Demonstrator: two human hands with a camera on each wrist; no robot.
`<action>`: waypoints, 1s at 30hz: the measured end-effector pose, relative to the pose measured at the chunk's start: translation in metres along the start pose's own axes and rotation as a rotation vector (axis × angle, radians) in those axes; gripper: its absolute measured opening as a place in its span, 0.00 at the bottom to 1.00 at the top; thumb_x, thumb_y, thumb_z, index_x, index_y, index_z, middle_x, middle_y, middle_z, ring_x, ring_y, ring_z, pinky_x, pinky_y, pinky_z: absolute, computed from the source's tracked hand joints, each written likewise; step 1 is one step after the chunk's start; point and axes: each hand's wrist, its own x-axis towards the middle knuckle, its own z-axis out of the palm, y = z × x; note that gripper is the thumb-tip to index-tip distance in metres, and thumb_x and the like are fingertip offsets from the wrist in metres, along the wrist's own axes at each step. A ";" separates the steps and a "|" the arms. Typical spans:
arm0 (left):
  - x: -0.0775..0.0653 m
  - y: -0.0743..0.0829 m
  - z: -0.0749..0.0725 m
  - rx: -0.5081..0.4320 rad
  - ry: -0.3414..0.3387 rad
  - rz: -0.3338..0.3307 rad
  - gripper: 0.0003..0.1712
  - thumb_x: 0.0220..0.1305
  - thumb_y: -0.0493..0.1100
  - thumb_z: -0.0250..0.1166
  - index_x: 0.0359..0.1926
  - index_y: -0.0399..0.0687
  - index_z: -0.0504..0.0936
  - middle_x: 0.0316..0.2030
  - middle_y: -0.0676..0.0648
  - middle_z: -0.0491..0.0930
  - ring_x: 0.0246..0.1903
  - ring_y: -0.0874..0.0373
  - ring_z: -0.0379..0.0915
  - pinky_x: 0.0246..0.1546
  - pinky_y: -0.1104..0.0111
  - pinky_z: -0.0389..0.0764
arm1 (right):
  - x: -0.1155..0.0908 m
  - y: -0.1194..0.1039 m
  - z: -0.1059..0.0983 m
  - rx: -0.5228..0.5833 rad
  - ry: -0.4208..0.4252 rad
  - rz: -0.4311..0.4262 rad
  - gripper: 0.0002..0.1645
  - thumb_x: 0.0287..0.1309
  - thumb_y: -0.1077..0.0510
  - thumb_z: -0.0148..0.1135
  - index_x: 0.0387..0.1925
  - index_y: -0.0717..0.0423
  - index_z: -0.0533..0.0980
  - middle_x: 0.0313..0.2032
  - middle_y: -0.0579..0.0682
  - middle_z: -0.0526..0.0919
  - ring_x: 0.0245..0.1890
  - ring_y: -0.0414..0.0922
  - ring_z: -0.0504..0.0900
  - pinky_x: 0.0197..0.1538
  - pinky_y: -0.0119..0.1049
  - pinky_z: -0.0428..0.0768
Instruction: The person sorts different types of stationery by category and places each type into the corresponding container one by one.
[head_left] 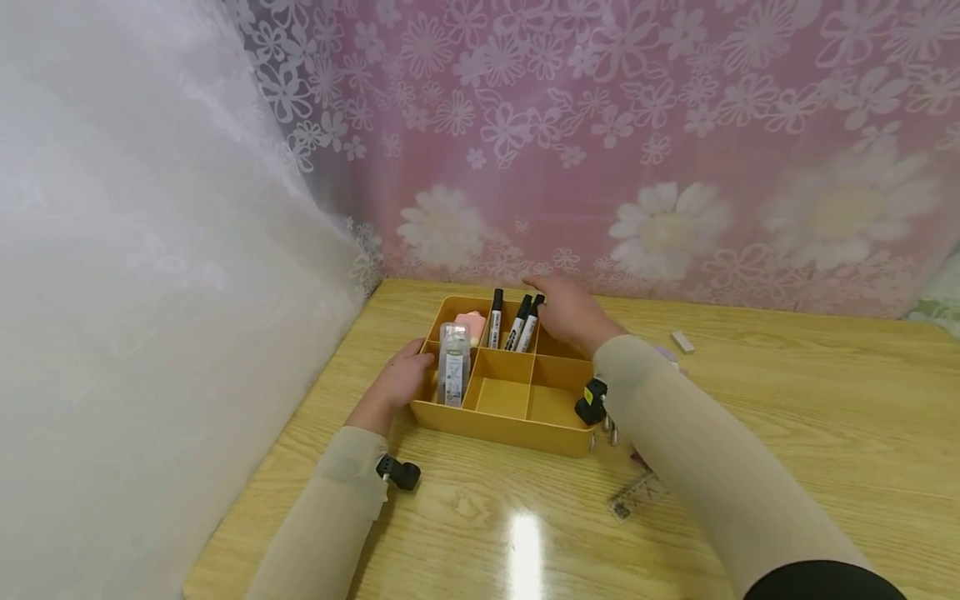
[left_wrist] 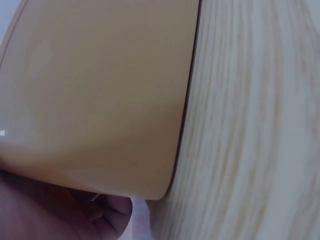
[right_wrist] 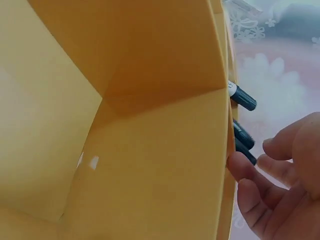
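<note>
Head view looks forward and down; both wrist views share its yellow organizer (head_left: 498, 428), up close.

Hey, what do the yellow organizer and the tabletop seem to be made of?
The yellow organizer is probably plastic with a smooth, slightly glossy finish, given its thin, evenly colored walls and rounded corners. The tabletop looks like wood or wood-look laminate: grain shows, and a bright reflection suggests a glossy coating.

Left grip (head_left: 401, 377) on yellow tray (head_left: 498, 427), right grip (head_left: 573, 315) beside markers (head_left: 517, 327), contact unclear
</note>
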 end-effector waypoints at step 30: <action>-0.004 0.001 -0.002 0.047 -0.005 0.005 0.31 0.79 0.49 0.40 0.77 0.45 0.59 0.73 0.39 0.62 0.71 0.42 0.57 0.71 0.46 0.55 | -0.077 0.121 -0.055 -0.106 -0.041 0.102 0.26 0.73 0.58 0.48 0.67 0.67 0.67 0.64 0.73 0.67 0.61 0.70 0.69 0.56 0.66 0.72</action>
